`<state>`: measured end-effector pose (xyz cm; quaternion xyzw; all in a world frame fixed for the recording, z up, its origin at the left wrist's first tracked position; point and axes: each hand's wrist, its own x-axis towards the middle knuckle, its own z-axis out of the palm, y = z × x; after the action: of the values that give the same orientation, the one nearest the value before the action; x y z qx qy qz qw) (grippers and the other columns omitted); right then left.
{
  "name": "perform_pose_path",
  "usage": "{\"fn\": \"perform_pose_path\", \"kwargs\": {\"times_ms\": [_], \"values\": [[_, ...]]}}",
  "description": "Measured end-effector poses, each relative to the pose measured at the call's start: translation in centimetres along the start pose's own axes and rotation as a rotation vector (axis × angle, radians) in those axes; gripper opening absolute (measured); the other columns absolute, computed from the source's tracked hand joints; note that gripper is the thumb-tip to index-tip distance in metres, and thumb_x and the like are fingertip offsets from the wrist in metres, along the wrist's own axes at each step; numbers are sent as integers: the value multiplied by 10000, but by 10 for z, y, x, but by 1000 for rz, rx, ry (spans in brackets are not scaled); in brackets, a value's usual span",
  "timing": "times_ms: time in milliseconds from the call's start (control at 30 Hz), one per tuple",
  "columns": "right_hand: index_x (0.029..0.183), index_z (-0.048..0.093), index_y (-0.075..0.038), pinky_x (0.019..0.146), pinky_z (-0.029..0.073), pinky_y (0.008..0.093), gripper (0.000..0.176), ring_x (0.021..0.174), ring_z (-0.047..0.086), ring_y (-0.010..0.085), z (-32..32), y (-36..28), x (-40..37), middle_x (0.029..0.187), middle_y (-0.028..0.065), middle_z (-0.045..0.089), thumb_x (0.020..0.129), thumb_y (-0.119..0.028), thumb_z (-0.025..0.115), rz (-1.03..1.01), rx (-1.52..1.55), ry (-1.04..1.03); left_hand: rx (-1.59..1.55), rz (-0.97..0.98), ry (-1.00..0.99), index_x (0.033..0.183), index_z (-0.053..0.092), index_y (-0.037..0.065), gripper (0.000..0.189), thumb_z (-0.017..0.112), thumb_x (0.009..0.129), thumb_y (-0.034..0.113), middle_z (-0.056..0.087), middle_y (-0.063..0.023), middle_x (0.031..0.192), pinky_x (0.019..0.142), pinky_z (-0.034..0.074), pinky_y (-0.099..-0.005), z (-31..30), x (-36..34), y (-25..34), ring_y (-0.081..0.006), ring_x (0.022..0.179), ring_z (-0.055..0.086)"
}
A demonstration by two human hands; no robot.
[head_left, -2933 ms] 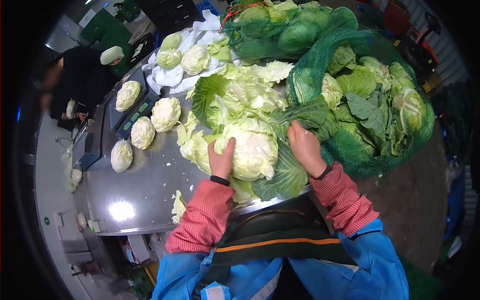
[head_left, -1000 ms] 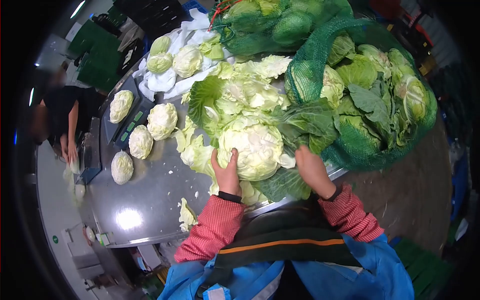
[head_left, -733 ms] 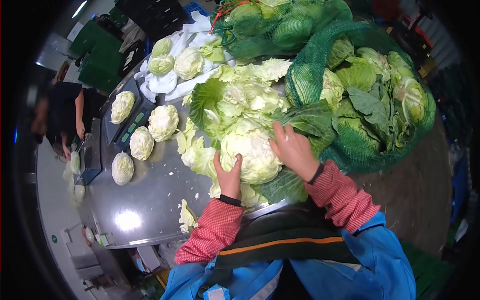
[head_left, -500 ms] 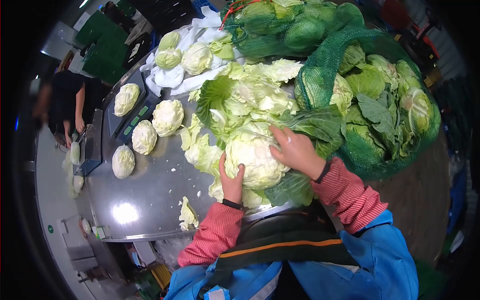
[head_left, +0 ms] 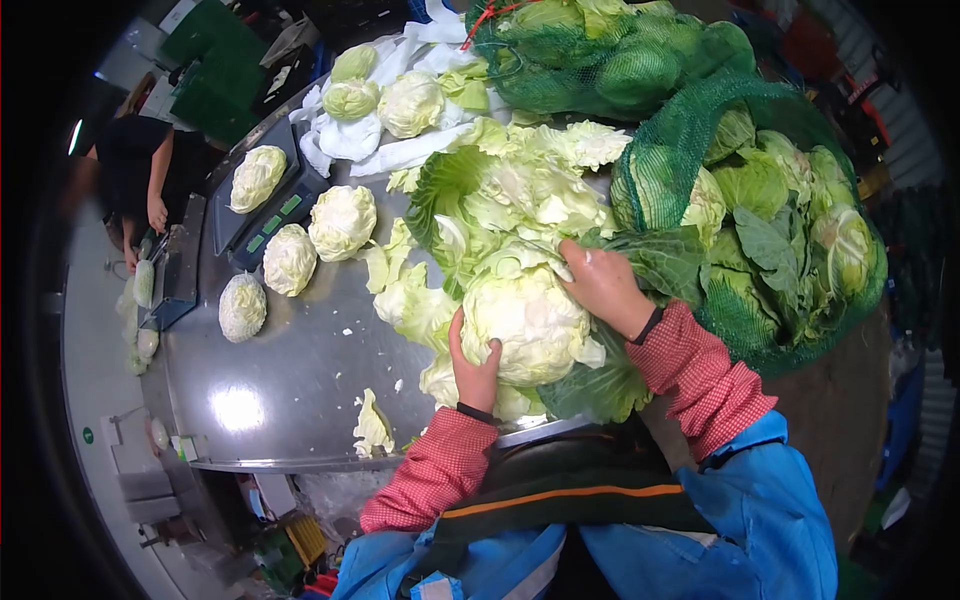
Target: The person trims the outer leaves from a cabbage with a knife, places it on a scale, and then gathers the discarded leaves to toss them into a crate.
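A pale, partly peeled cabbage sits in front of me on a bed of loose leaves. Around its left side curl the fingers of my left hand, steadying it with the thumb on the near side. My right hand is closed at the cabbage's upper right, pinching the edge of an outer leaf; the fingertips are partly hidden. Beneath and beside that hand spread dark green leaves. Behind the cabbage is a heap of stripped leaves.
An open green net bag of cabbages stands at right, with another full net bag behind. A scale bears one cabbage; several peeled ones lie near it. White cloth lies at the back. A co-worker stands at far left.
My right hand has moved slightly up and away from the cabbage's face to its upper edge, fingers now closed. My left hand keeps its hold. The whole view has shifted slightly.
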<state>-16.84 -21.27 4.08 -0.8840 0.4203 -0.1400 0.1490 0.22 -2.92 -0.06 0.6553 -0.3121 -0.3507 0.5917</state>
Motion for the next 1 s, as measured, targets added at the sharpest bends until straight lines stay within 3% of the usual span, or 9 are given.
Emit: {"fn": "perform_pose_path", "kwargs": {"times_ms": [67,167,300,400,500,600,733,800,1000], "values": [[977,577,-37,516,510,428,201,595,652,332,11,-2,7,671,161,639,862,-191,637,95,-16,-21,-22,-13,6,1483,304,43,753,629,810,-50,412,-150,1437,1106,338,-343,-2,-2,-1,-239,1299,433],[954,618,-37,593,524,446,231,644,655,355,32,30,27,732,156,668,844,-236,657,193,82,-2,244,140,-83,1495,283,43,765,627,816,-37,386,-152,1463,1120,317,-354,-24,-11,-25,-238,1331,399],[970,655,-71,635,518,455,257,683,655,367,11,10,30,748,159,673,823,-282,668,161,237,-25,73,-60,-214,1494,280,51,881,744,745,73,387,-172,1450,1124,316,-385,-66,-24,-37,-280,1351,381],[949,650,-60,598,488,424,218,670,642,350,-34,-37,26,723,192,633,819,-230,689,-15,314,10,548,82,-308,1463,341,58,977,850,649,238,401,-186,1411,1112,331,-420,-94,-14,44,-341,1319,399],[895,629,-54,587,490,398,214,642,647,322,-50,-71,28,675,139,635,833,-249,693,-157,263,62,719,623,-350,1418,414,62,1022,890,571,381,393,-193,1390,1094,347,-458,-76,31,101,-382,1277,413],[856,618,-28,582,507,397,293,653,665,299,-42,-56,61,678,134,646,845,-309,700,140,552,248,921,700,-498,1383,511,158,890,861,617,448,256,-248,1511,1128,317,-494,-46,52,99,-425,1384,314],[1170,535,1,566,525,426,611,682,681,306,-47,-39,34,767,155,673,840,-487,699,71,93,267,785,454,-499,1326,581,177,737,815,696,482,212,-277,1530,1124,336,-467,-56,62,83,-447,1410,278],[1361,414,-5,601,541,437,940,722,681,351,-60,-75,-11,957,233,664,741,-647,708,181,210,-87,805,303,-380,1300,606,172,674,793,733,486,218,-287,1521,1108,360,-452,-61,65,69,-453,1402,293],[1211,569,-79,632,537,445,546,690,657,378,-11,-87,-66,907,184,637,803,-413,714,-45,345,-13,717,299,-275,1212,673,178,470,746,806,402,226,-290,1524,1127,310,-457,-61,62,58,-447,1403,286]]}}
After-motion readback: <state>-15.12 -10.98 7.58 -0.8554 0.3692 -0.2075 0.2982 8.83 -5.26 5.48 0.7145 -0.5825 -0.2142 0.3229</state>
